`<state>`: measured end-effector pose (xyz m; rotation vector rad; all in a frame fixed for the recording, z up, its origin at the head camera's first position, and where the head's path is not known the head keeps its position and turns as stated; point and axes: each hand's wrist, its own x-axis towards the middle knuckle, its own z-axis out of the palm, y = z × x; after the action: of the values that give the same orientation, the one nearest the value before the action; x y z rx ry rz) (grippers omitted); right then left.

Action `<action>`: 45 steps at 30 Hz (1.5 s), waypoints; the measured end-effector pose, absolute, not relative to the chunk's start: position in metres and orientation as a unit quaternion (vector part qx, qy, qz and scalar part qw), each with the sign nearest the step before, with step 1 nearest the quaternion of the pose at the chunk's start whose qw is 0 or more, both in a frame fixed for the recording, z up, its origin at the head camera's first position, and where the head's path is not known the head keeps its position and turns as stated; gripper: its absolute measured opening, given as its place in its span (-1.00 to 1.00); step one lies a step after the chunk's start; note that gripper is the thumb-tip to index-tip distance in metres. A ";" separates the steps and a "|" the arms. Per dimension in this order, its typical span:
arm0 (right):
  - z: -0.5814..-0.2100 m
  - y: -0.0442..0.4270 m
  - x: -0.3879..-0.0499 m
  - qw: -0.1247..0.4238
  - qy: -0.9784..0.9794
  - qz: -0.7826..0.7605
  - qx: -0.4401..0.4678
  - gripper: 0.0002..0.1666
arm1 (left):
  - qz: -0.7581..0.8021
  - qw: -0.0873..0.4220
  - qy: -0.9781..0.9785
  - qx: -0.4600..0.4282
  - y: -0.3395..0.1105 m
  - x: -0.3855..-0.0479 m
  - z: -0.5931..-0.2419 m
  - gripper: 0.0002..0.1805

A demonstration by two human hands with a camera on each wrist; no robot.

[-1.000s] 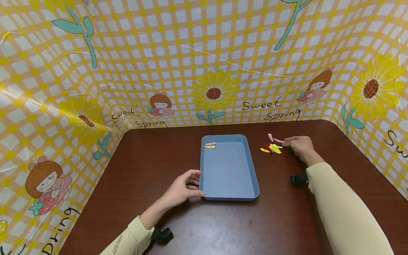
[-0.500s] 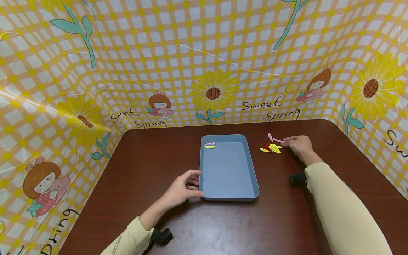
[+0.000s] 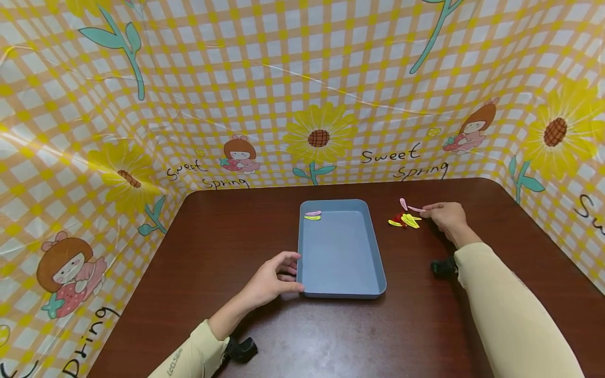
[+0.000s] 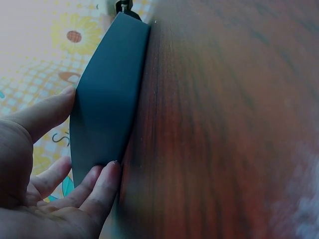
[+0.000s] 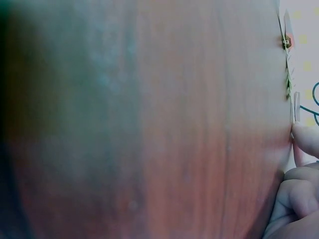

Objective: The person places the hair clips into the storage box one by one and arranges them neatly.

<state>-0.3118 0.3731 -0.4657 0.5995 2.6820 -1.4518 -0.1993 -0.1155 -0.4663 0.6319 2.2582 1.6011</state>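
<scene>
A blue-grey tray (image 3: 337,252) lies on the table, with a pink clip (image 3: 313,213) and a yellow clip (image 3: 312,218) side by side in its far left corner. My left hand (image 3: 268,281) rests against the tray's left wall; in the left wrist view the thumb and fingertips of the left hand (image 4: 55,169) touch the tray's side (image 4: 107,94). Right of the tray, my right hand (image 3: 446,218) pinches the end of a pink clip (image 3: 416,209) between thumb and finger. Beside it are another pink clip (image 3: 403,204), several yellow clips (image 3: 410,220) and something red (image 3: 399,217).
The brown table (image 3: 236,231) reaches back to a checked cloth (image 3: 264,94) with sunflowers, which rises behind and at both sides. Black wrist straps with small devices (image 3: 242,350) show at both sleeves.
</scene>
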 end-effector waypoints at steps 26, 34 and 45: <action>-0.467 0.374 -0.309 0.010 0.851 -0.485 0.199 -0.53 | 0.556 0.145 0.789 0.218 -0.115 -0.200 -0.467 -0.25; -0.467 0.375 -0.310 0.025 0.850 -0.486 0.203 -0.52 | 0.561 0.143 0.786 0.217 -0.115 -0.199 -0.468 -0.26; -0.457 0.373 -0.304 0.030 0.839 -0.512 0.182 -0.47 | 0.558 0.144 0.787 0.220 -0.115 -0.201 -0.470 -0.26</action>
<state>-0.3036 0.3729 -0.4568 0.5612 2.5860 -1.5790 -0.2011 -0.1145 -0.4701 0.6341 2.2688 1.6102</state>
